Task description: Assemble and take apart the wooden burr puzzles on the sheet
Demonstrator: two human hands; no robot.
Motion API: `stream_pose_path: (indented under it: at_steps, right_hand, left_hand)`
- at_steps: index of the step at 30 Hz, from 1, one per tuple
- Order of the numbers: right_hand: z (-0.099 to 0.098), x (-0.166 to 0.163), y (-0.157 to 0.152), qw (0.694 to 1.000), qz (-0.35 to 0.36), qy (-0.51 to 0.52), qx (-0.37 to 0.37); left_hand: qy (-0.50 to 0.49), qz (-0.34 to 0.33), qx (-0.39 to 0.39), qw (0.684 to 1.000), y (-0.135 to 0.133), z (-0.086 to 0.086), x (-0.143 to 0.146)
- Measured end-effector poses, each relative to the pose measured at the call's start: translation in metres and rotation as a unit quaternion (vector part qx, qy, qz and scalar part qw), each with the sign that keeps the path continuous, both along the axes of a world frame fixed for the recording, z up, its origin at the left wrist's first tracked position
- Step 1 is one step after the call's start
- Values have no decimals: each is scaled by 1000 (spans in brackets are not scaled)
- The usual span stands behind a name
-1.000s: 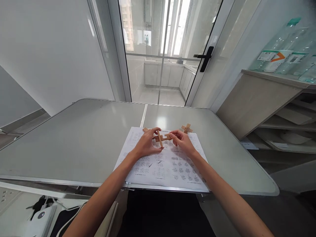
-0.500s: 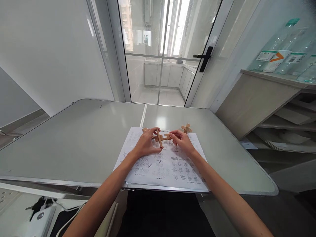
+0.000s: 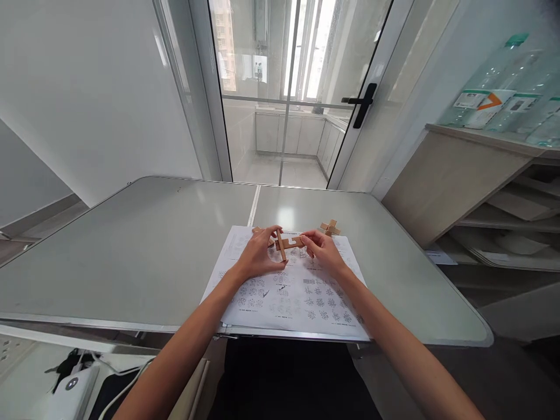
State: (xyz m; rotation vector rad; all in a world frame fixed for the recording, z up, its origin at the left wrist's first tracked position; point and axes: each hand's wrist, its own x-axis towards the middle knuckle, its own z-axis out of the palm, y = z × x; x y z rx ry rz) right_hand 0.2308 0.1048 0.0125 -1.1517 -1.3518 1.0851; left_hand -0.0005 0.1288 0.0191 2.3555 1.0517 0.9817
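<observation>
Between thumb and fingers, my left hand (image 3: pixel 259 255) grips a slim wooden puzzle piece (image 3: pixel 281 245) by its two ends. My right hand (image 3: pixel 322 249) pinches the right end of a notched wooden puzzle piece (image 3: pixel 294 242), whose left end meets the first piece; whether they interlock I cannot tell. Beneath both hands lies a printed sheet (image 3: pixel 289 309) with rows of small diagrams and a few pen marks. Just behind my right hand stands a cross-shaped wooden puzzle (image 3: pixel 331 227). More wood shows behind my left fingers, mostly hidden.
The grey table (image 3: pixel 131 256) spreads to both sides, with a seam running behind the sheet. Beyond it is a glass door (image 3: pixel 289 140) with a black handle. Plastic bottles (image 3: pixel 494 99) stand on a shelf unit at right. A white device (image 3: pixel 74 391) and cables lie lower left.
The slim piece in my left hand has shifted very slightly left and turned a little. My right hand stays almost where it was on the notched piece.
</observation>
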Motion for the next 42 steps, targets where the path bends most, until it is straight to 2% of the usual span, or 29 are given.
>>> stream_pose_path:
  at_steps: [6, 13, 20, 28, 37, 42]
  right_hand:
    - [-4, 1, 2, 1000, 3, 6, -29]
    - [-5, -1, 3, 1000, -10, 12, -26]
    - [-8, -1, 4, 1000, -13, 13, -25]
    - [-8, 0, 4, 999, -19, 0, -28]
    - [-10, 1, 6, 999, -15, 2, -31]
    - [-10, 3, 7, 999, -23, -4, -27]
  left_hand:
    - [-2, -31, -14, 999, 0, 1, -1]
    - [-12, 13, -3, 1000, 3, -3, 1]
    - [-8, -30, -12, 999, 3, -2, -1]
    - [10, 37, -7, 999, 4, -5, 1]
    - [14, -5, -13, 1000, 4, -3, 0]
    - [15, 16, -5, 1000, 4, -4, 1]
